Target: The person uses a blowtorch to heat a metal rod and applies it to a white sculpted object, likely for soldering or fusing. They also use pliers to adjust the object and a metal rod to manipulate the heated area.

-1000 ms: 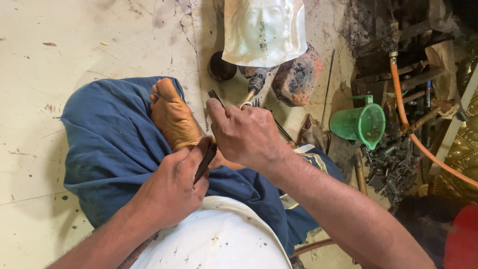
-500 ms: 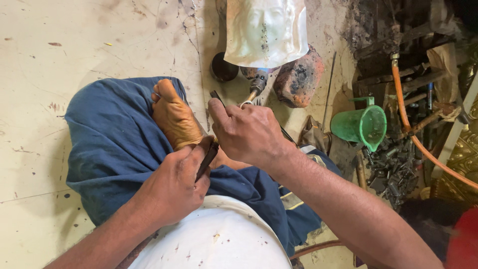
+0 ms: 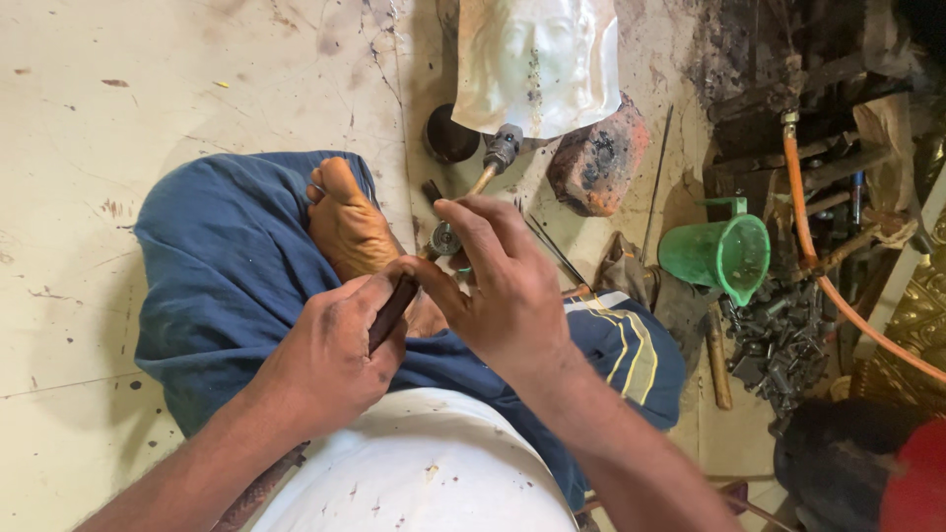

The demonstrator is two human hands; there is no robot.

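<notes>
I sit cross-legged on the floor in a blue cloth (image 3: 217,276), one bare foot (image 3: 350,222) turned sole up. My left hand (image 3: 330,355) grips the dark wooden handle of a thin tool (image 3: 392,310) that points away from me. My right hand (image 3: 503,286) is closed over the tool's far end, thumb and fingers pinching something small there; what it pinches is hidden. A brass-tipped torch nozzle with a round knob (image 3: 445,236) lies just beyond the fingers.
A white embossed face relief (image 3: 537,59) leans at the top, with a dark round lid (image 3: 448,133) and a scorched brick (image 3: 596,163) beside it. A green plastic jug (image 3: 719,256), an orange hose (image 3: 818,266) and a heap of dark scrap pieces (image 3: 778,340) fill the right.
Both hands stay together on the tool. The right hand has shifted slightly along its tip, and the view has drifted a little.
</notes>
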